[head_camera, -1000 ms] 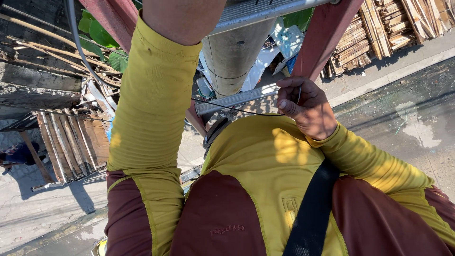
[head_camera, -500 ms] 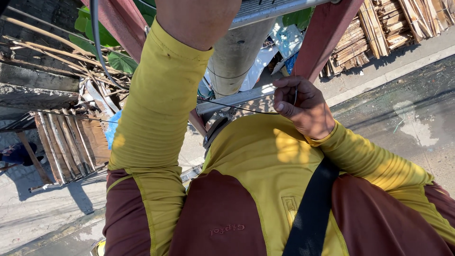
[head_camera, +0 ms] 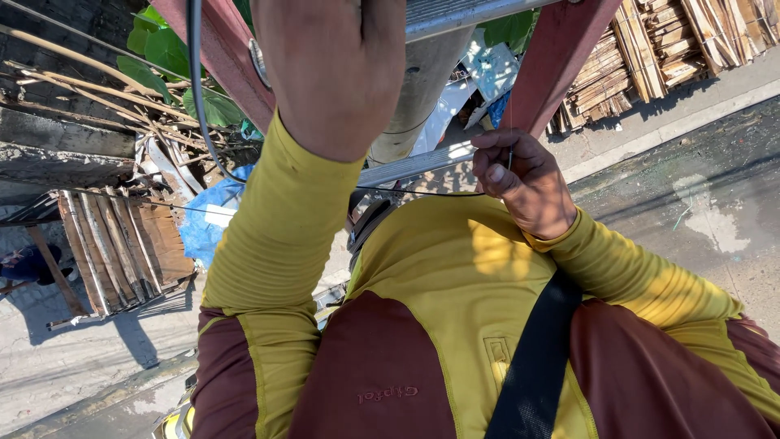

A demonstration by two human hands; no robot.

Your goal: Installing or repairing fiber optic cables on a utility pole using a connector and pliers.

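**Head view: both hands busy up on a ladder**

Far left, down at ground level, a stack of weathered wooden slats leans beside a crumpled blue tarp, with green leaves showing above them. A thick dark cable drops along the red ladder rail on that side.

Next across, the left hand is raised close to the camera, its back toward us, at the upper metal rung; the fingers curl over it out of sight, so how tightly they close I cannot tell. Its yellow sleeve runs down to a maroon shirt.

Behind the ladder stands a grey pole. A lower rung crosses in front of the chest.

Further right, the right hand sits just beside the right red rail, fingers pinched together on a thin wire that runs leftward across the lower rung and also rises as a fine strand above the fingers. A black strap crosses the chest.

Far right, stacked timber lies beside wet pavement.
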